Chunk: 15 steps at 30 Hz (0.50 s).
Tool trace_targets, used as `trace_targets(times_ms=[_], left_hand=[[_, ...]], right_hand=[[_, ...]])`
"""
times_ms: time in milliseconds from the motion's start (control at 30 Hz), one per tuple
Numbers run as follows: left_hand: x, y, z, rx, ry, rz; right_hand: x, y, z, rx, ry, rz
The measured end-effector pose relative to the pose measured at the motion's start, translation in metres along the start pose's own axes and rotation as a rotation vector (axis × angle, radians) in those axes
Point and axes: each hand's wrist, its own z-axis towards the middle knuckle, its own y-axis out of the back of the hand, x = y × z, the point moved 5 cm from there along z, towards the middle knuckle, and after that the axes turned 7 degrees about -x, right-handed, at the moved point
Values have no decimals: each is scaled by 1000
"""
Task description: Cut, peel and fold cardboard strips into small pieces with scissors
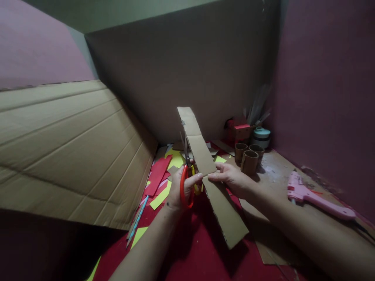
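Note:
A long, creased cardboard strip (202, 152) slants in front of me, raised over the red tabletop. My left hand (177, 187) is closed on a pair of scissors (183, 185) with orange-red and yellow handles, and its thumb presses on the strip's left edge. The scissor blades point up and away, beside that edge. From the right side, my right hand (233, 178) pinches the same strip near a crease at its middle, thumb on top. The fingers beneath the strip are partly hidden.
Red and yellow paper pieces (159, 171) lie left. A striped stick (139, 218) rests by a large cardboard panel (79, 156). Three cardboard cups (250, 162), a teal-lidded container (261, 133) and a pink glue gun (316, 199) stand or lie right. Walls close both sides.

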Motion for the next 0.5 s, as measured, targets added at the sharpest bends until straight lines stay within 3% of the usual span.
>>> trace_targets(times_ms=[100,267,367,500], left_hand=[[1,1,0,-59,-52,67],[1,0,-3,-77,-121,146],[0,-2,-4,-33,-153,147],[0,0,-2,-40,-126,205]], right_hand=[[3,-3,-1,-66,99,-33],[12,-24,-13,76,259,-201],[12,-27,-15,90,220,-240],[4,-21,-9,141,171,-104]])
